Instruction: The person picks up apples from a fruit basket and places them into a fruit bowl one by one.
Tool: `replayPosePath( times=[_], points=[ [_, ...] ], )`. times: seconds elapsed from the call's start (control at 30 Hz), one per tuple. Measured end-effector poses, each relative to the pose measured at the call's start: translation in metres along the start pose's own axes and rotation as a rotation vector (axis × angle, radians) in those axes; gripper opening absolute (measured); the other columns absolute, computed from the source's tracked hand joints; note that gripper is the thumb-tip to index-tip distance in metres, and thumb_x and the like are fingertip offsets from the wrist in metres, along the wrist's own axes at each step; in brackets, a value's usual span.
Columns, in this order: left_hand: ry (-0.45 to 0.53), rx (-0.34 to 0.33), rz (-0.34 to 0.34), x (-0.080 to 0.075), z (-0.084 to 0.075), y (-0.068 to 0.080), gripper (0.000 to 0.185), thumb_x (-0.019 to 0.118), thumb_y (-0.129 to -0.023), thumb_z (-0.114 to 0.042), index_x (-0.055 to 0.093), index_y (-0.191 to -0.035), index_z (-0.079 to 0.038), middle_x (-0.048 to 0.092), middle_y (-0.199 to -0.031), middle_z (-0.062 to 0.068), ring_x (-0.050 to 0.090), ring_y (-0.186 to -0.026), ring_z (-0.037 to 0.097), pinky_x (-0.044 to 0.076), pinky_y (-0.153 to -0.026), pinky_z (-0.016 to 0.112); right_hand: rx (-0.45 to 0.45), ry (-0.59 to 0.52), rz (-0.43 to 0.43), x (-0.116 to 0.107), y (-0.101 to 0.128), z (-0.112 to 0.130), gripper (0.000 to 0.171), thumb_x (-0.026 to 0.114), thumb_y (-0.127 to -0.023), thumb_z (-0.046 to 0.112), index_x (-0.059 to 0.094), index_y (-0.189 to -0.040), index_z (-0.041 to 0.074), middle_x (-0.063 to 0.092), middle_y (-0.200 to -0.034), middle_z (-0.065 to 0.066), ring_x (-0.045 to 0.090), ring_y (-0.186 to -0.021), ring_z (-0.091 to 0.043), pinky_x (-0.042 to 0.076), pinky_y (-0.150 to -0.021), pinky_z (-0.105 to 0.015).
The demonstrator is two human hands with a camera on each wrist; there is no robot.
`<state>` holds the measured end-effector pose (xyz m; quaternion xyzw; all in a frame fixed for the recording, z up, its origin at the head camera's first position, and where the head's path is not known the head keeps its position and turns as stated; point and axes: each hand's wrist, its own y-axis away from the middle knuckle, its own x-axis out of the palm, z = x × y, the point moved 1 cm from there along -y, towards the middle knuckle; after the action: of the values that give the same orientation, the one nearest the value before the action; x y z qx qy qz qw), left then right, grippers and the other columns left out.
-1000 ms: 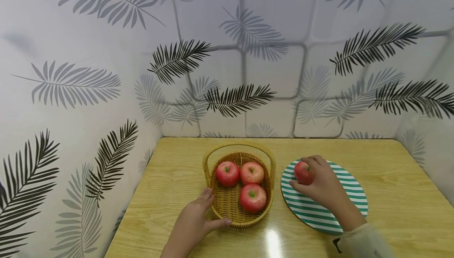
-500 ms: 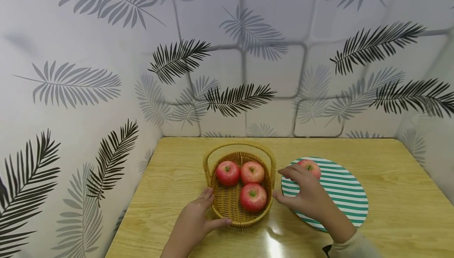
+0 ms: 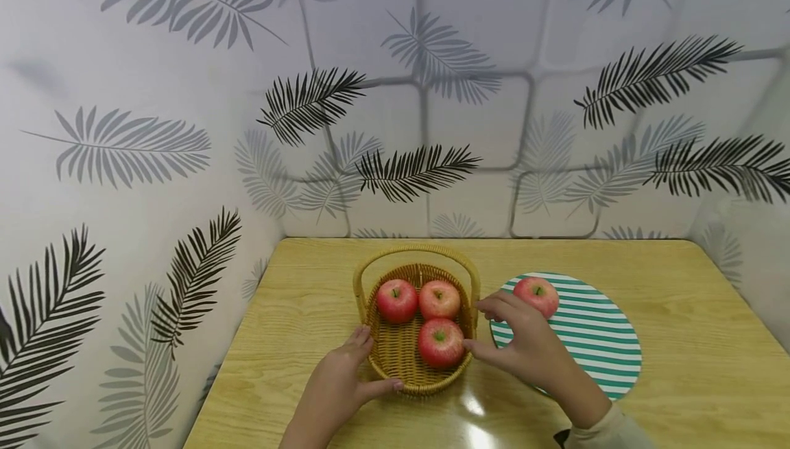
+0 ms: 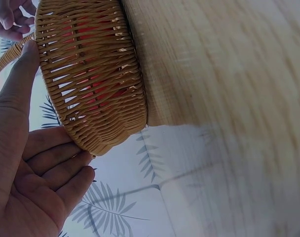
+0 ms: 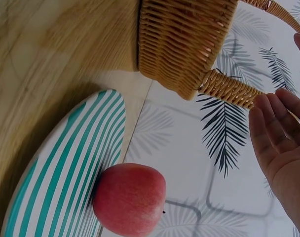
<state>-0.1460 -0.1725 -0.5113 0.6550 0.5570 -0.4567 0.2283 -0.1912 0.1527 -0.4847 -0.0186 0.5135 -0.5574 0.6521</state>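
Note:
A round woven basket [image 3: 398, 360] with an arched handle [image 3: 415, 250] stands on the table and holds three red apples [image 3: 441, 343]. My left hand [image 3: 333, 384] rests against its near left side, thumb at the front rim and fingers spread along the wall [image 4: 91, 84]. At the basket's right side is my right hand [image 3: 527, 339], holding nothing; its fingertips are right by the handle's base and its thumb overlaps the rim. Another red apple [image 5: 130, 199] sits on a round green-and-white striped mat [image 3: 595, 339], behind the right hand in the head view.
The light wood table [image 3: 685, 298] meets a white wall [image 3: 469, 202] with a leaf pattern at its back edge. Another patterned wall [image 3: 148, 243] rises along the left side. The striped mat lies right of the basket.
My right hand has let go of the apple, leaving it on the mat, and moved left to the basket's right side. My left hand and the basket have stayed in place.

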Motion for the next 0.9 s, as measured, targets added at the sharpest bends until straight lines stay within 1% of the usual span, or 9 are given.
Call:
replayPosePath(
  times=[0.1,0.2,0.27,0.37,0.47,0.63,0.73,0.9],
  points=[
    [0.003,0.01,-0.005,0.0,0.0,0.0,0.094,0.082,-0.08,-0.067,0.068,-0.135,0.008,0.062,-0.147,0.024,0.059,-0.142,0.035,0.055,-0.111,0.051,-0.016,-0.045,0.01,0.003,-0.001,0.003,0.049,0.098,-0.075,0.021,0.073,-0.117,0.015,0.069,-0.109,0.011,0.067,-0.094,-0.01,0.061,-0.078,-0.024],
    [0.0,0.016,-0.007,-0.001,-0.002,0.0,0.094,0.083,-0.08,-0.066,0.068,-0.135,0.008,0.062,-0.146,0.024,0.059,-0.141,0.035,0.055,-0.11,0.051,-0.05,-0.092,0.023,0.008,-0.004,0.005,0.05,0.096,-0.076,0.016,0.073,-0.12,0.013,0.07,-0.108,0.008,0.067,-0.09,-0.012,0.062,-0.075,-0.025],
    [-0.003,0.015,-0.006,-0.001,-0.002,0.0,0.093,0.084,-0.079,-0.065,0.068,-0.135,0.008,0.062,-0.146,0.024,0.06,-0.141,0.035,0.055,-0.11,0.05,-0.064,-0.103,0.033,0.012,-0.006,0.007,0.051,0.095,-0.077,0.016,0.072,-0.122,0.012,0.07,-0.11,0.007,0.067,-0.089,-0.012,0.062,-0.074,-0.027],
    [-0.002,0.004,0.001,-0.001,-0.003,0.0,0.092,0.085,-0.079,-0.063,0.068,-0.135,0.007,0.062,-0.146,0.024,0.059,-0.142,0.035,0.055,-0.111,0.05,-0.056,-0.097,0.06,0.017,-0.008,0.01,0.053,0.095,-0.078,0.019,0.071,-0.126,0.012,0.07,-0.116,0.005,0.065,-0.093,-0.009,0.062,-0.076,-0.031],
    [-0.001,-0.008,0.013,-0.002,-0.003,0.0,0.092,0.085,-0.08,-0.062,0.068,-0.136,0.008,0.061,-0.147,0.024,0.058,-0.143,0.035,0.054,-0.111,0.051,-0.03,-0.087,0.102,0.021,-0.011,0.014,0.057,0.094,-0.081,0.024,0.07,-0.131,0.012,0.07,-0.123,0.004,0.065,-0.099,-0.011,0.063,-0.081,-0.035],
    [0.008,-0.024,0.032,-0.001,-0.003,-0.001,0.092,0.085,-0.081,-0.061,0.066,-0.137,0.009,0.06,-0.149,0.025,0.056,-0.144,0.037,0.053,-0.112,0.052,0.027,-0.088,0.173,0.028,-0.017,0.022,0.059,0.092,-0.084,0.029,0.069,-0.135,0.012,0.069,-0.133,-0.003,0.069,-0.115,-0.02,0.063,-0.092,-0.039],
    [0.005,-0.026,0.035,-0.001,-0.003,-0.002,0.093,0.085,-0.081,-0.061,0.065,-0.137,0.01,0.059,-0.149,0.026,0.056,-0.144,0.037,0.053,-0.112,0.052,0.049,-0.089,0.196,0.033,-0.021,0.025,0.059,0.091,-0.085,0.031,0.069,-0.136,0.012,0.069,-0.136,-0.004,0.068,-0.122,-0.02,0.063,-0.095,-0.039],
    [0.002,-0.027,0.038,-0.002,-0.004,-0.002,0.094,0.084,-0.081,-0.062,0.065,-0.137,0.01,0.06,-0.148,0.026,0.056,-0.144,0.037,0.053,-0.112,0.052,0.039,-0.082,0.21,0.042,-0.029,0.029,0.059,0.09,-0.087,0.034,0.069,-0.137,0.011,0.068,-0.138,-0.005,0.068,-0.126,-0.021,0.063,-0.1,-0.042]
  ],
)
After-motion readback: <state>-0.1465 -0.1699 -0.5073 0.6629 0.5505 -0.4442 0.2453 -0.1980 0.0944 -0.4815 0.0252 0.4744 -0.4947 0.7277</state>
